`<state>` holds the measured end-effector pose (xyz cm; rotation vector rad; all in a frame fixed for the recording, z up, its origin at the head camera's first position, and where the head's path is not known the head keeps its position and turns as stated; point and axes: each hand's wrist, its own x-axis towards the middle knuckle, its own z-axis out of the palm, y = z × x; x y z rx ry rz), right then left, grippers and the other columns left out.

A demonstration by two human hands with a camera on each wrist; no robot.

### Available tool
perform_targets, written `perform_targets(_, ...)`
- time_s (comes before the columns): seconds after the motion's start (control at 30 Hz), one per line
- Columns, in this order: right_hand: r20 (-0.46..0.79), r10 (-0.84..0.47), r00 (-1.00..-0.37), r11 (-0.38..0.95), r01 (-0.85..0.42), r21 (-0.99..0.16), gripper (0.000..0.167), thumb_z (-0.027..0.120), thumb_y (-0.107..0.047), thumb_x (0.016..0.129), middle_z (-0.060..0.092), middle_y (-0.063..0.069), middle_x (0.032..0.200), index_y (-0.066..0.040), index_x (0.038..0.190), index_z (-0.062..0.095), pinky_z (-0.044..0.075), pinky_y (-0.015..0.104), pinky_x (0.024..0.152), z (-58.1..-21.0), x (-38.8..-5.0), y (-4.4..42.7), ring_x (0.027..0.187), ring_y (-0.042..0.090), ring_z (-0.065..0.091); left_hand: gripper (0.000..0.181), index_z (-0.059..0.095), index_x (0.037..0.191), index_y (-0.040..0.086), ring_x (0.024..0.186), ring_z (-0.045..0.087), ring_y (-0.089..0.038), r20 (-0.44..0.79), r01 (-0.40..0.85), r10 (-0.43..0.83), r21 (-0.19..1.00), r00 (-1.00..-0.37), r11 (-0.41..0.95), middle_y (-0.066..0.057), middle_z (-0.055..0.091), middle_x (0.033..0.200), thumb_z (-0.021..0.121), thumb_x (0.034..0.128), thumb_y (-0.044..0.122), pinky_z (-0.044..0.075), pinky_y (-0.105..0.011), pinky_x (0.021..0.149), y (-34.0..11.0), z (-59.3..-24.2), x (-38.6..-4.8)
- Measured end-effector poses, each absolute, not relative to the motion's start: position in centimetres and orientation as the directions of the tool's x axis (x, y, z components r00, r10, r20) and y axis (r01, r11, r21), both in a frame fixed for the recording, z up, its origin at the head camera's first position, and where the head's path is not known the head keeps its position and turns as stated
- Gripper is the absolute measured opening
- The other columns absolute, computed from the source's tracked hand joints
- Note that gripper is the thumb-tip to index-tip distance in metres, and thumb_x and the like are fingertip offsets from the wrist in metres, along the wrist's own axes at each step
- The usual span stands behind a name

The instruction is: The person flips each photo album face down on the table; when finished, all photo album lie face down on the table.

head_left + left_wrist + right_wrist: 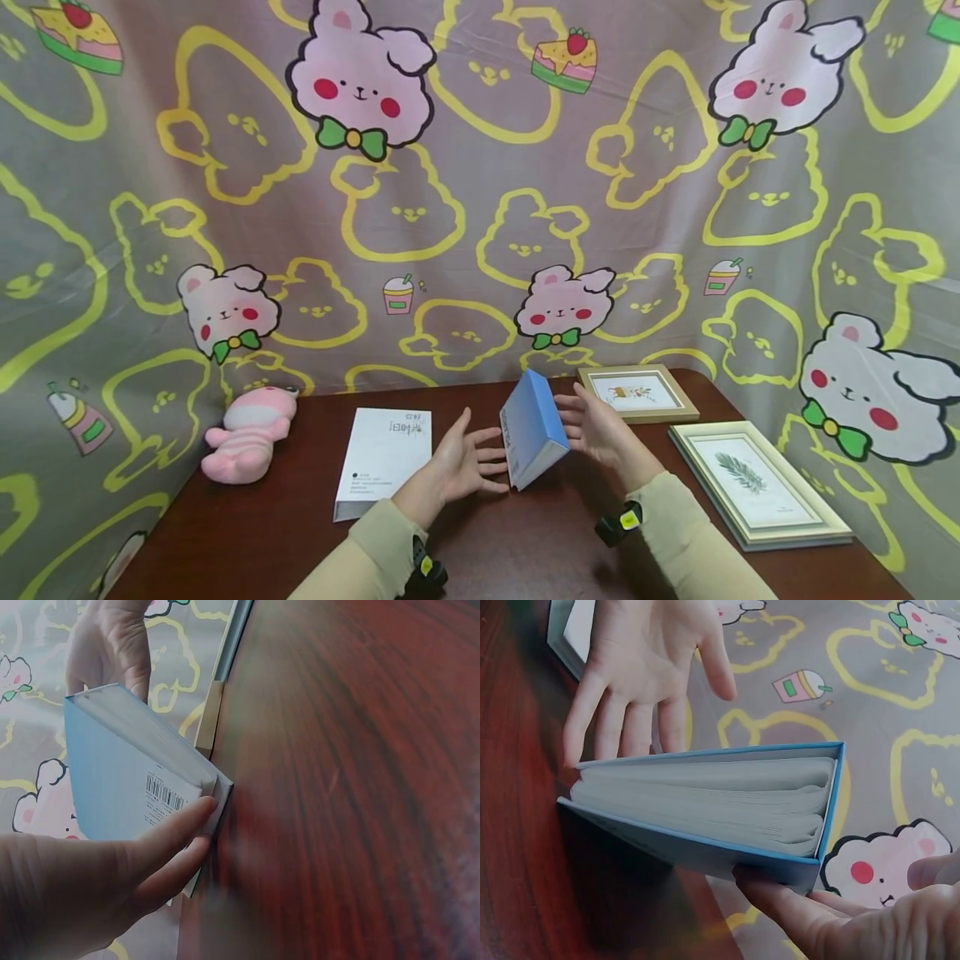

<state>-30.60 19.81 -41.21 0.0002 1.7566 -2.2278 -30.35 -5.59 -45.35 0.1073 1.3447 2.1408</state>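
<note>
A blue hardcover photo album [534,421] stands tilted on its edge between my two hands, its cover lettered and its page edges showing. From the left, the straight, spread fingers of my left hand [459,465] touch one cover; in the left wrist view a barcode on that cover [112,772] shows beside the fingertips. Against the other cover rest the fingers of my right hand [606,429], its thumb held apart. The right wrist view shows the thick pages [705,799] between the slightly spread covers. Neither hand curls round the album.
Left of my hands lies a white album [386,454] with printed text. A pink plush toy [251,433] sits farther left. Two picture frames lie right: a wooden one [688,412] at the back and a cream one [817,533] nearer. A patterned curtain [465,242] hangs behind the brown table [510,550].
</note>
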Motion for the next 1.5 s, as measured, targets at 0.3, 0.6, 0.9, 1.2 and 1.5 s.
perform_targets(0.3,-0.23,-0.214,-0.949,-0.221,0.277,-0.935,0.073,0.023,-0.047,0.112,0.03,0.037,0.155,0.01,0.157,0.02,0.053,0.045,0.095,-42.1,-30.5,20.2,0.131,0.039,0.052,0.095,0.021,0.159,-0.003,0.142,0.022,-0.06,-0.245,-0.445,0.519,0.841,-0.819,-0.307,-0.043,0.024,0.153,0.025,0.1014,0.072,0.028,-0.076,0.105,-5.9,-45.3,-30.4)
perform_targets(0.6,-0.246,-0.209,-0.947,-0.185,0.285,-0.941,0.074,0.026,-0.048,0.111,0.03,0.036,0.156,0.012,0.155,0.024,0.052,0.043,0.097,-43.2,-30.6,20.4,0.14,0.043,0.041,0.096,0.02,0.16,-0.003,0.142,0.023,-0.061,-0.247,-0.437,0.51,0.85,-0.824,-0.294,-0.044,0.023,0.153,0.025,0.1009,0.073,0.029,-0.076,0.103,-6.3,-45.3,-30.5)
perform_targets(0.9,-0.285,-0.17,-0.943,-0.091,0.303,-0.949,0.073,0.028,-0.051,0.11,0.052,0.021,0.132,0.01,0.151,0.035,0.051,0.034,0.082,-43.3,-30.6,20.9,0.107,0.025,0.056,0.097,0.021,0.16,-0.002,0.141,0.025,-0.06,-0.246,-0.427,0.51,0.861,-0.824,-0.276,-0.044,0.024,0.154,0.025,0.1003,0.074,0.03,-0.076,0.102,-6.4,-45.3,-30.5)
perform_targets(1.2,-0.309,-0.141,-0.941,-0.023,0.315,-0.949,0.073,0.032,-0.052,0.109,0.058,0.008,0.11,0.009,0.147,0.042,0.043,0.034,0.08,-43.6,-30.7,21.5,0.093,0.019,0.053,0.097,0.02,0.16,-0.003,0.142,0.024,-0.06,-0.25,-0.427,0.509,0.864,-0.823,-0.266,-0.044,0.024,0.154,0.025,0.1007,0.074,0.03,-0.076,0.103,-6.5,-45.1,-30.7)
perform_targets(1.5,-0.329,-0.155,-0.932,-0.003,0.333,-0.943,0.074,0.029,-0.053,0.109,0.054,0.021,0.133,0.008,0.15,0.04,0.047,0.041,0.084,-44.1,-30.7,21.9,0.105,0.026,0.055,0.096,0.019,0.16,-0.003,0.142,0.025,-0.059,-0.256,-0.428,0.505,0.866,-0.824,-0.259,-0.044,0.024,0.153,0.024,0.1014,0.072,0.029,-0.076,0.103,-6.9,-44.9,-30.5)
